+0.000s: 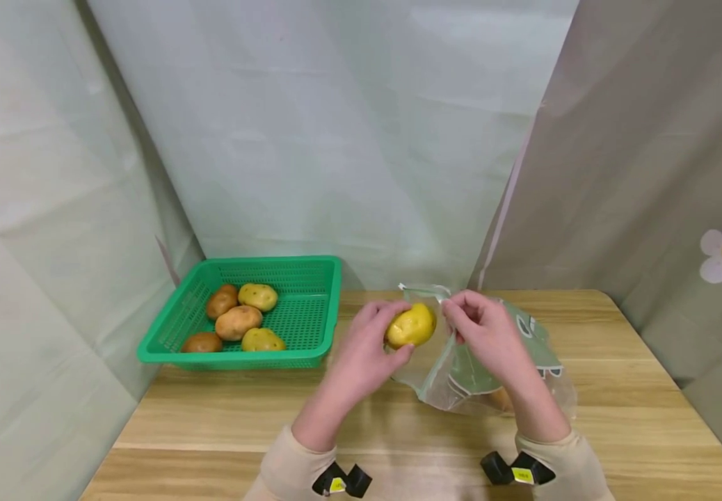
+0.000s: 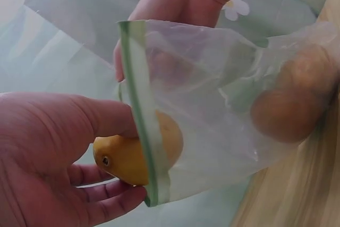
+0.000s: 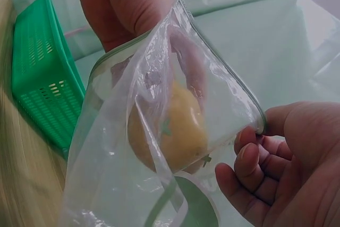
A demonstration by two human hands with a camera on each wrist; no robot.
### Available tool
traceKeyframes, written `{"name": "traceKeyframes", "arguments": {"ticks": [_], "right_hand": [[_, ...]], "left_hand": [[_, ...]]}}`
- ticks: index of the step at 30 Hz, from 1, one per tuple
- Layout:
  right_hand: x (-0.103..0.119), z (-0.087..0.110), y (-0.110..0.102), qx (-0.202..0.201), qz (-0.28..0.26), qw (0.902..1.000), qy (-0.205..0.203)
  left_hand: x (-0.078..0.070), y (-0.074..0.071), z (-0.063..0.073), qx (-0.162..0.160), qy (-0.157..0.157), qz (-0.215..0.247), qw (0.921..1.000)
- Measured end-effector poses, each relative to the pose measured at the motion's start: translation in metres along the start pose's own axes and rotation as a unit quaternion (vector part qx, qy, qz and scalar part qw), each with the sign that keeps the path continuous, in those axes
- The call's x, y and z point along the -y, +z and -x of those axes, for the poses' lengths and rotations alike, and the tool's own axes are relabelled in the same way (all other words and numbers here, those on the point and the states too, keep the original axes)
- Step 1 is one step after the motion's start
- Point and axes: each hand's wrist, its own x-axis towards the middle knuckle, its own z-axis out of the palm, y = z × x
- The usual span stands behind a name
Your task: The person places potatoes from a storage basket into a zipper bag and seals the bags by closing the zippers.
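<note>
One yellow potato (image 1: 412, 326) is partly inside the mouth of the clear zip bag (image 1: 445, 391), gripped by the left hand (image 1: 366, 344), while the right hand (image 1: 491, 335) pinches the bag's rim (image 2: 138, 94). To do this well, the right hand should probably pull the rim outward, and the left release only after the potato passes it fully. Its skin looks smooth and glossy, with a dark spot (image 2: 105, 160) at one end.

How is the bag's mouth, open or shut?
Open: the right hand pinches the bag at its rim, while the left hand holds a potato partway inside.
</note>
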Motion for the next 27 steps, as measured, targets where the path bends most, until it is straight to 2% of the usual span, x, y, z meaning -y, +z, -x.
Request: {"name": "traceKeyframes", "arguments": {"ticks": [6,14,18,27], "right_hand": [[0.000,0.000,0.000,-0.009,-0.006,0.9999,-0.004],[-0.001,0.001,0.001,-0.030,-0.010,0.9995,-0.006],[0.000,0.002,0.001,-0.042,-0.019,0.9989,-0.004],[0.003,0.001,0.000,-0.023,-0.022,0.9995,-0.002]], "left_hand": [[0.000,0.005,0.000,0.001,0.011,-0.012,0.9999],[0.000,0.005,0.002,0.005,0.019,-0.015,0.9997],[0.000,0.003,0.002,0.003,0.012,-0.010,0.9999],[0.002,-0.006,0.002,-0.002,-0.001,-0.011,0.9999]]}}
